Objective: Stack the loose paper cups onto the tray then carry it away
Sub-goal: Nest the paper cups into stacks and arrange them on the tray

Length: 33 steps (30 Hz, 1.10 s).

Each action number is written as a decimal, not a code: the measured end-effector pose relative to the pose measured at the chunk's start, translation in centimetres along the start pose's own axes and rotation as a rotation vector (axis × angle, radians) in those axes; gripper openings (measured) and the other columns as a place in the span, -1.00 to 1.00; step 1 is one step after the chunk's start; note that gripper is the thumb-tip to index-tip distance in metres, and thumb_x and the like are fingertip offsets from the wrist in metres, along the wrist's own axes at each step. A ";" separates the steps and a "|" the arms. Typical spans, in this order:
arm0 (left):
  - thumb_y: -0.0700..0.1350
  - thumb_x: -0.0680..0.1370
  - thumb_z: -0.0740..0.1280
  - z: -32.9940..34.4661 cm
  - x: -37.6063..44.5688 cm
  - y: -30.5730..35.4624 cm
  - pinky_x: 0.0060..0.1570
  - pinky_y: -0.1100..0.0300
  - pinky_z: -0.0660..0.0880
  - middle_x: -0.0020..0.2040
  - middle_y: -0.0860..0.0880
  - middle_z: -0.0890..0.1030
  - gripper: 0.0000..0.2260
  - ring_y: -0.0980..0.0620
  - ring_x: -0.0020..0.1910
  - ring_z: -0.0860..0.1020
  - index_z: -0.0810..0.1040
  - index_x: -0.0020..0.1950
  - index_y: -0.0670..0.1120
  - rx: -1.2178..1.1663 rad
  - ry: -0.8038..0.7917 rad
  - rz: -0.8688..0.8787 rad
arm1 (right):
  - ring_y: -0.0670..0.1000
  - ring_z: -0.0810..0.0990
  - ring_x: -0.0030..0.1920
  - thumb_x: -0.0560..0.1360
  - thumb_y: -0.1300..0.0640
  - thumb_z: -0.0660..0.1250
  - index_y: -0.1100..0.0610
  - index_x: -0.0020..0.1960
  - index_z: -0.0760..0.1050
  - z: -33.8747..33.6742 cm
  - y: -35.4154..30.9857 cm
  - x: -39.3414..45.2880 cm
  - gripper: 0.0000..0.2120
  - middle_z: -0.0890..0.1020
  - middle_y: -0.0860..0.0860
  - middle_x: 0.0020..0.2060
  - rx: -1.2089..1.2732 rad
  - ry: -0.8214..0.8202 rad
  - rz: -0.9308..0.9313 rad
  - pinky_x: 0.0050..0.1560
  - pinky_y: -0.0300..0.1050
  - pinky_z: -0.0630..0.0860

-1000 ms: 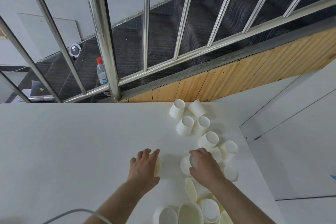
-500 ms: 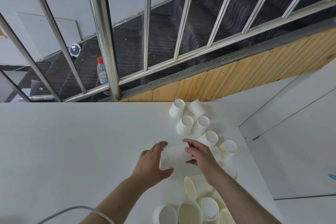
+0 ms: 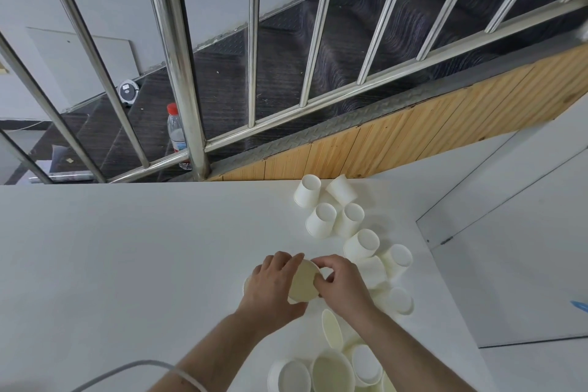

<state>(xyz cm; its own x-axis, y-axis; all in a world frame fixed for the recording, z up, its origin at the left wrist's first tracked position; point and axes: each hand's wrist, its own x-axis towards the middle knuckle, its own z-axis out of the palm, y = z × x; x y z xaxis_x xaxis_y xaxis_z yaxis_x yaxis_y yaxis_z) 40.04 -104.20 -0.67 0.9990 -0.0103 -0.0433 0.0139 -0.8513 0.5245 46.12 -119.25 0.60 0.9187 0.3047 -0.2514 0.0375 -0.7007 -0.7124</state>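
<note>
White table (image 3: pixel 127 264) — both hands, left hand (image 3: pixel 273 288) and right hand (image 3: pixel 342 285), fingers clamped around one paper cup (image 3: pixel 304 280), mostly hidden.

White paper cup (image 3: pixel 304 280) tilted, held above scattered cups (image 3: pixel 350 223).

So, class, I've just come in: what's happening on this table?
A person holds a paper cup between both hands, the left hand gripping one side and the right hand pinching the rim. Many loose cups lie scattered on the white table, unstacked. No tray is in view.
</note>
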 end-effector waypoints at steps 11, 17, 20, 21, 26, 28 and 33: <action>0.17 0.43 0.38 0.1 -0.8 -2.1 0.41 0.01 0.15 0.48 -0.05 0.14 -0.22 -0.08 0.49 0.04 0.06 0.51 0.03 0.217 -0.191 -0.238 | -0.03 0.59 -0.04 0.48 0.33 0.20 0.12 0.06 0.58 1.2 1.4 0.9 -0.73 0.65 -0.04 -0.05 -0.202 -0.075 0.114 0.01 -0.16 0.54; -0.04 0.47 0.36 0.0 -1.2 -2.5 0.29 0.07 0.37 0.45 -0.05 0.17 -0.33 -0.07 0.42 0.20 0.11 0.49 0.01 0.153 -0.203 -0.281 | -0.01 0.39 0.35 0.53 0.06 0.23 0.04 0.46 0.29 1.3 1.2 0.5 -0.50 0.40 -0.07 0.34 -0.438 -0.101 0.019 0.23 -0.14 0.42; -0.11 0.48 0.32 -0.1 -1.2 -2.4 0.22 0.12 0.41 0.41 0.00 0.24 -0.38 -0.03 0.37 0.27 0.14 0.48 0.02 0.130 -0.178 -0.272 | 0.00 0.15 0.47 0.49 -0.05 0.26 0.00 0.54 0.09 1.5 0.5 -0.1 -0.31 0.17 -0.06 0.48 -0.523 -0.202 -0.106 0.32 -0.10 0.39; -0.12 0.48 0.32 -0.2 -1.2 -2.4 0.21 0.13 0.42 0.39 0.01 0.26 -0.39 -0.02 0.36 0.28 0.14 0.48 0.02 0.121 -0.170 -0.271 | 0.01 0.08 0.50 0.48 -0.08 0.29 -0.02 0.56 0.03 1.7 0.3 -0.2 -0.26 0.08 -0.06 0.52 -0.545 -0.245 -0.127 0.35 -0.07 0.37; -0.13 0.47 0.31 -0.4 -1.8 -2.4 0.18 0.15 0.43 0.39 0.03 0.26 -0.37 -0.01 0.35 0.29 0.13 0.49 0.02 0.081 -0.135 -0.249 | 0.05 0.11 0.49 0.50 0.11 0.33 -0.02 0.56 0.06 2.9 0.2 -0.2 -0.28 0.06 -0.09 0.53 -0.638 -0.288 -0.183 0.31 -0.05 0.42; -0.12 0.46 0.31 -0.6 -2.2 -2.4 0.18 0.16 0.44 0.38 0.02 0.25 -0.36 -0.02 0.34 0.29 0.13 0.49 0.04 0.065 -0.116 -0.245 | 0.05 0.20 0.42 0.48 0.19 0.31 -0.02 0.53 0.14 2.9 0.1 -0.2 -0.32 0.18 -0.10 0.46 -0.616 -0.239 -0.192 0.26 -0.08 0.45; -0.09 0.45 0.32 -1.8 -3.3 -2.5 0.14 0.17 0.46 0.38 0.02 0.24 -0.36 -0.03 0.34 0.28 0.13 0.48 0.06 0.045 -0.056 -0.221 | 0.00 0.23 0.38 0.46 0.16 0.33 -0.03 0.51 0.17 2.8 -1.3 -1.6 -0.33 0.22 -0.15 0.41 -0.550 -0.134 -0.228 0.21 -0.12 0.48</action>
<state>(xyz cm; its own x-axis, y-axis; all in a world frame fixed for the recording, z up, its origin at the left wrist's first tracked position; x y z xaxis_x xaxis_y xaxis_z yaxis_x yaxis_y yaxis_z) 36.76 -101.11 -0.34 0.9679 0.1511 -0.2007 0.2291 -0.8586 0.4586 43.51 -117.05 0.10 0.8072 0.5402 -0.2379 0.4580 -0.8275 -0.3247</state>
